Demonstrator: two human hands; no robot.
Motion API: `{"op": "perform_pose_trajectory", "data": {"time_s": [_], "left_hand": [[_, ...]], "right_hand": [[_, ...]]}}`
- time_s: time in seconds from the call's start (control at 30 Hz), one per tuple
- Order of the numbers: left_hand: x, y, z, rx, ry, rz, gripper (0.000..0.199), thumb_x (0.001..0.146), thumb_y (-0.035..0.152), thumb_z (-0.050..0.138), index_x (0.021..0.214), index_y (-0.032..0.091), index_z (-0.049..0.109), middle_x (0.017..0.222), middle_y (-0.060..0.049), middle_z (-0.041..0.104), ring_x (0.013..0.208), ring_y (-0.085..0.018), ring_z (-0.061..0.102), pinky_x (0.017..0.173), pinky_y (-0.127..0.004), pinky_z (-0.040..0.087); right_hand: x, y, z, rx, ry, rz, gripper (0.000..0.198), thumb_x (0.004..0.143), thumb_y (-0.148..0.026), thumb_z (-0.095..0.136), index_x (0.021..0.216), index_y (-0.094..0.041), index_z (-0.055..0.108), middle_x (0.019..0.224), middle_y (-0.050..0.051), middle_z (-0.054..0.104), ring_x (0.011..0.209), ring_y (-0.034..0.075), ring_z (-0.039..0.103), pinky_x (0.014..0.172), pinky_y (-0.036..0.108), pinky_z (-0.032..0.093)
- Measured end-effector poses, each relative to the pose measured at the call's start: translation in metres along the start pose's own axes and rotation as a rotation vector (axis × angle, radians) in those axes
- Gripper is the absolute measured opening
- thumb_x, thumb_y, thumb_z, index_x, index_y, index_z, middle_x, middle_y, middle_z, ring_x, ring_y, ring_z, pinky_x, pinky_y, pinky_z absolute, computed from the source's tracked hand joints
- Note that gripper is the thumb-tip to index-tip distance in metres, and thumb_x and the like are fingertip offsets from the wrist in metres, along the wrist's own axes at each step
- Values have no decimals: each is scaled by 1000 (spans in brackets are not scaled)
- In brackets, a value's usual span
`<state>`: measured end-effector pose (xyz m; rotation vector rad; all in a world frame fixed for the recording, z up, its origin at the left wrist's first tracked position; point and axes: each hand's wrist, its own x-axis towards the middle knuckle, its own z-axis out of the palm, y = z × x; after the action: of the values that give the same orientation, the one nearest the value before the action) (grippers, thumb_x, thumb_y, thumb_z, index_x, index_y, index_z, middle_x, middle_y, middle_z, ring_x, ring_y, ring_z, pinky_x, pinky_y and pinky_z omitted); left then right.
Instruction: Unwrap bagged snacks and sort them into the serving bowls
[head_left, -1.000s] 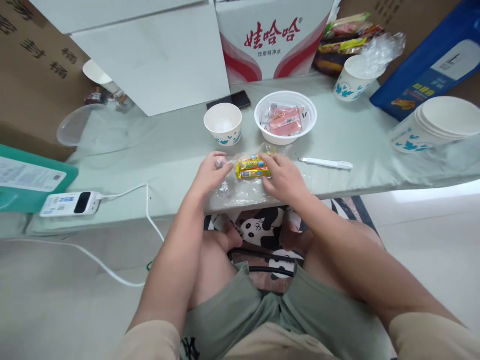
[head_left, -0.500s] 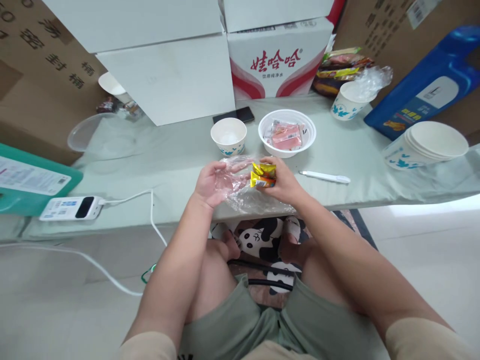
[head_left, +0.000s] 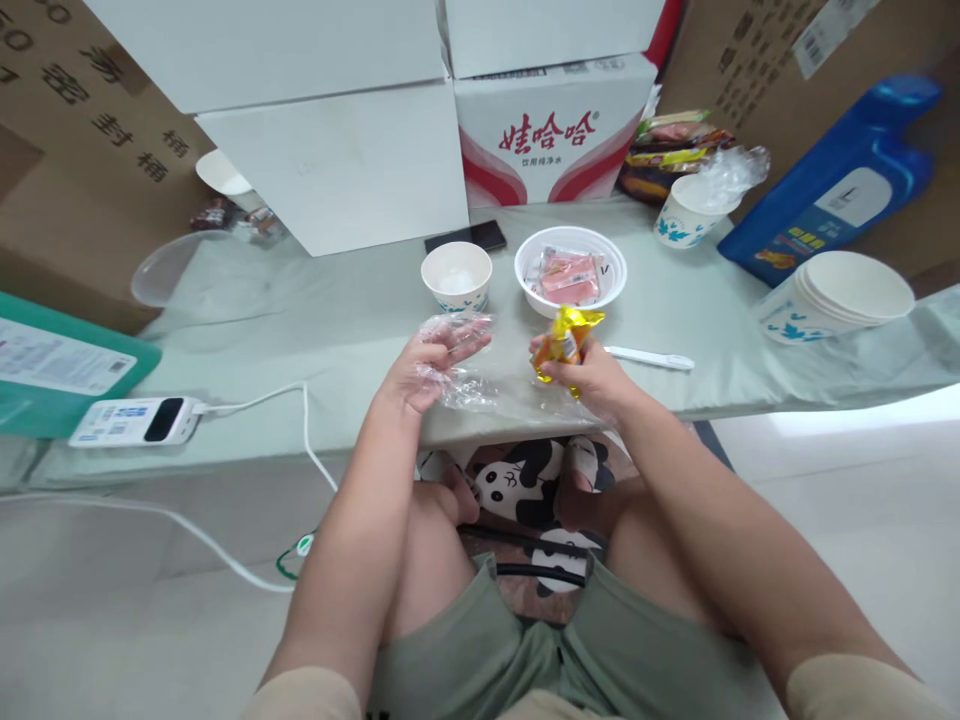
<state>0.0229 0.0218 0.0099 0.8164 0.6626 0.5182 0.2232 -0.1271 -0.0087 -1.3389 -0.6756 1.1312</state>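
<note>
My left hand (head_left: 439,362) has crinkled clear plastic film (head_left: 471,388) caught around its fingers, which stretch to the right. It hovers over the front part of the table, just below a paper cup (head_left: 459,296) with blue leaf print. My right hand (head_left: 592,378) is closed on shiny yellow snack packets (head_left: 564,342), held upright. How many packets are in it I cannot tell. Behind that hand stands a white bowl (head_left: 621,272) with pink wrapped pieces (head_left: 573,278) inside. A white utility knife (head_left: 652,358) lies to the right of the hand.
A dark phone (head_left: 486,236) lies behind the cup. On the right are stacked paper cups (head_left: 855,285), a blue bottle (head_left: 825,205) and a cup (head_left: 681,222) stuffed with plastic. A white power bank (head_left: 127,422) with a cable sits left. White boxes (head_left: 337,165) line the back.
My right hand has moved right with the yellow packets, away from my left hand, and tilted them upright. The plastic film has stayed with my left hand.
</note>
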Motion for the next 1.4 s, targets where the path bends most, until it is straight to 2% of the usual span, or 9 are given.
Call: {"op": "perform_pose_trajectory", "data": {"time_s": [0.13, 0.3, 0.47, 0.6, 0.73, 0.9, 1.03, 1.2, 1.4], "left_hand": [[10, -7, -13, -32, 119, -11, 20, 45, -1, 52, 55, 15, 46, 108, -9, 77, 105, -28, 74, 51, -18, 49], [23, -6, -12, -63, 149, 30, 21, 46, -2, 50, 55, 16, 44, 104, -9, 77, 100, -26, 74, 55, -19, 51], [31, -5, -3, -38, 52, 13, 24, 44, -2, 47, 61, 14, 55, 100, -8, 77, 94, -24, 75, 52, -17, 48], [34, -6, -3, -57, 6, 15, 29, 44, -3, 47, 64, 13, 61, 96, -8, 77, 91, -23, 75, 51, -16, 46], [33, -5, -10, -74, -31, 19, 28, 43, -4, 48, 61, 13, 61, 96, -9, 79, 93, -25, 75, 53, -18, 48], [30, -1, -16, -74, -44, 8, 36, 46, -1, 50, 73, 13, 68, 107, -10, 78, 101, -27, 74, 41, -14, 33], [26, 2, -14, -68, -86, -17, 30, 46, 0, 51, 69, 13, 65, 115, -10, 76, 107, -28, 72, 38, -12, 31], [23, 3, -13, -58, -167, -54, 29, 47, 1, 51, 70, 14, 64, 114, -12, 75, 109, -35, 72, 38, -12, 33], [15, 3, -21, 8, -210, -74, 39, 48, 3, 53, 81, 14, 69, 113, -13, 75, 107, -39, 73, 35, -13, 30]], "right_hand": [[-16, -15, -20, 283, -28, 16, 47, 62, -51, 84, 100, -30, 65, 109, 3, 74, 114, 29, 67, 88, 55, 59], [-21, -35, -52, 198, 170, -285, 42, 70, -58, 77, 101, -34, 62, 110, -1, 74, 119, 27, 68, 92, 52, 59], [36, -70, -61, -640, 480, -421, 61, 69, -48, 81, 121, -29, 57, 117, 8, 71, 112, 34, 69, 93, 55, 56], [81, -94, -51, -1416, 271, -280, 88, 69, -55, 79, 146, -25, 48, 135, 17, 64, 127, 47, 57, 101, 70, 44], [88, -92, -46, -1651, 89, -278, 73, 85, -58, 62, 151, -29, 48, 157, 16, 49, 143, 47, 44, 110, 70, 37], [90, -69, -45, -1716, -23, -306, 54, 98, -42, 39, 150, -34, 50, 164, 4, 42, 151, 41, 34, 116, 69, 30], [95, -77, -39, -1695, -28, -269, 54, 91, -41, 55, 145, -36, 55, 163, 3, 44, 152, 44, 30, 116, 76, 23], [48, -70, -23, -1069, 209, -595, 43, 92, -42, 58, 133, -30, 58, 139, 10, 63, 134, 34, 55, 114, 60, 40], [3, 3, -17, -780, 282, -545, 71, 77, -43, 76, 140, -31, 45, 145, 11, 55, 135, 32, 52, 109, 54, 45]]}}
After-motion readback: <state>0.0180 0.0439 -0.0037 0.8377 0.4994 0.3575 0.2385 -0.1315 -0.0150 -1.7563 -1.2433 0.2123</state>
